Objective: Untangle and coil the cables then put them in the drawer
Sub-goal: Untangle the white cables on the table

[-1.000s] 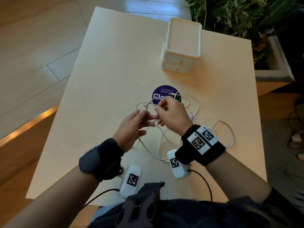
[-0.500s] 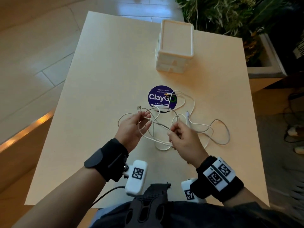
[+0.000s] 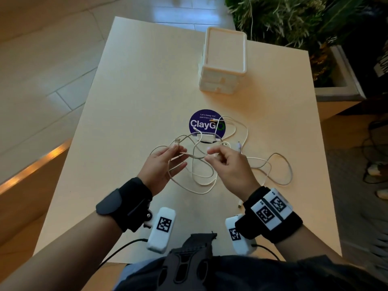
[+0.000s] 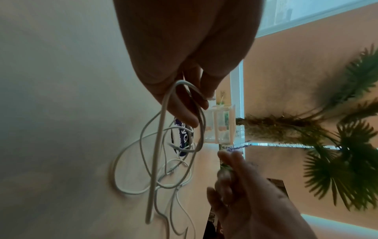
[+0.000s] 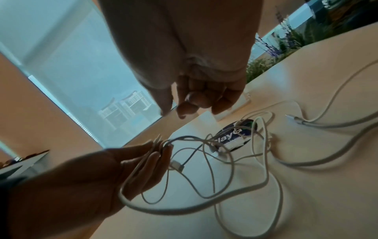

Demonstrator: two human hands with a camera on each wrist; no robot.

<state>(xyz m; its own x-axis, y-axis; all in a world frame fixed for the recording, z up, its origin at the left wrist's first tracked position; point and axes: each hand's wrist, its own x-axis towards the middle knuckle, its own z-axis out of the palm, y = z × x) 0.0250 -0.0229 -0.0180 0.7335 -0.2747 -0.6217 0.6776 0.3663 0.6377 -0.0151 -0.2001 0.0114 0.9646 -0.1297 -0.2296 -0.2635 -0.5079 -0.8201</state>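
Thin white cables (image 3: pixel 201 181) lie tangled on the pale table (image 3: pixel 136 91), just in front of a round purple sticker (image 3: pixel 201 122). My left hand (image 3: pixel 178 152) is raised a little and grips gathered strands, with a USB plug (image 3: pixel 177 141) sticking out past its fingertips. In the left wrist view a loop (image 4: pixel 157 145) hangs from that hand (image 4: pixel 196 105). My right hand (image 3: pixel 210 156) hovers close to its right with curled fingers beside a strand. In the right wrist view nothing shows between its fingers (image 5: pixel 190 100). The white drawer unit (image 3: pixel 223 59) stands at the far side, drawers closed.
More cable loops (image 3: pixel 279 169) spread to the right of my hands, with loose plugs (image 3: pixel 238 145) among them. A small plug (image 3: pixel 239 204) lies near my right wrist. A planter (image 3: pixel 340 80) with green plants stands beyond the table's far right corner.
One second ago both hands met over the sticker. The right hand then drew back along a strand toward me and has now moved up and left, close to the left hand again.
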